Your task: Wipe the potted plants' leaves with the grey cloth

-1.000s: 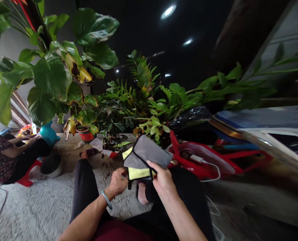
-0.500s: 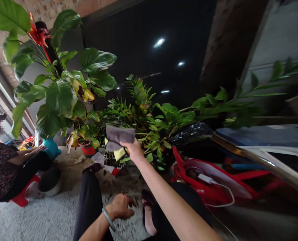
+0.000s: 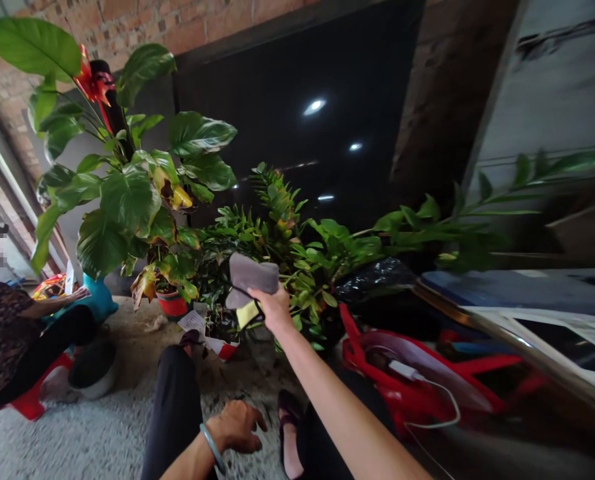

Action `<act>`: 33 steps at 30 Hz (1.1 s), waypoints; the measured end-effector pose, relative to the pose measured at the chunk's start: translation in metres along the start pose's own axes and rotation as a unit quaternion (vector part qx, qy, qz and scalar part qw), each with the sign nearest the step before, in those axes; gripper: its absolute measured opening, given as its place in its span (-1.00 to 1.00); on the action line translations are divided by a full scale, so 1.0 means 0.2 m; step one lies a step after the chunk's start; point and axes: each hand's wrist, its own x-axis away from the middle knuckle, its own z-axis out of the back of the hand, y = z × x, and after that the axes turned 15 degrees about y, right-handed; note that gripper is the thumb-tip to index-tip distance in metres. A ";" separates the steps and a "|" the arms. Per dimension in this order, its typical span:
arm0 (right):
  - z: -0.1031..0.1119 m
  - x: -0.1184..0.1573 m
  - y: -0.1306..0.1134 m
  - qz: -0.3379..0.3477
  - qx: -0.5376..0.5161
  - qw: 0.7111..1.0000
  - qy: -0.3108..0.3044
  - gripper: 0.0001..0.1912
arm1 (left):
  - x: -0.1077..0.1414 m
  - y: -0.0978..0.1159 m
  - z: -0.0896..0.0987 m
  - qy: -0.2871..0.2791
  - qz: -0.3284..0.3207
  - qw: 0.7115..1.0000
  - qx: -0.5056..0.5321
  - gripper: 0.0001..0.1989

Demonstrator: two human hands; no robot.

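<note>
My right hand (image 3: pixel 273 307) is closed on a folded grey cloth (image 3: pixel 252 275) with a yellow part (image 3: pixel 248 313) showing at its lower edge. It holds the cloth out at arm's length, in front of the leafy green plants (image 3: pixel 322 257). Low between my knees hangs my left hand (image 3: pixel 237 427), with a pale bangle (image 3: pixel 211 448) on the wrist. Its fingers are loosely bent and apart, with nothing seen in them. Beyond the cloth, a red and white container (image 3: pixel 222 348) of soil stands on the floor.
A large-leaved plant in a red pot (image 3: pixel 172 304) stands to the left. Beside a dark bucket (image 3: pixel 93 370), another person sits on a red stool (image 3: pixel 40 387). On the right are a red plastic chair (image 3: pixel 372 373) with a white cable (image 3: pixel 430 423) and a blue-topped table (image 3: pixel 467 288).
The cloth in my right hand has shifted slightly right and changed its tilt. My left hand stays low, slightly nearer the bottom of the view. The view itself has moved a little.
</note>
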 end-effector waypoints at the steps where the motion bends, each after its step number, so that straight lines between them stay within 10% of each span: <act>1: 0.02 0.04 0.03 -0.040 0.006 0.999 -0.013 -0.49 | -0.01 0.00 0.00 -0.003 -0.001 1.000 0.000 -0.49; 6: 0.06 0.11 0.02 -0.105 -0.015 0.993 -0.047 -0.49 | -0.04 0.00 -0.04 -0.023 -0.017 1.000 -0.004 -0.48; 12: -0.05 -0.06 -0.20 0.106 -0.025 0.994 -0.009 -0.44 | -0.03 0.00 -0.06 -0.028 -0.011 1.000 0.004 -0.52; 20: 0.10 0.19 -0.05 0.026 0.191 0.953 -0.234 -0.69 | -0.03 -0.07 -0.06 -0.020 -0.004 1.000 -0.004 -0.49; 28: -0.14 0.05 -0.24 0.229 0.103 0.965 -0.076 -0.39 | 0.02 -0.05 -0.01 -0.009 -0.009 1.000 -0.007 -0.52; 33: -0.03 0.15 0.00 0.094 0.290 0.931 -0.198 -0.62 | 0.06 -0.04 0.08 0.015 -0.030 0.999 0.013 -0.48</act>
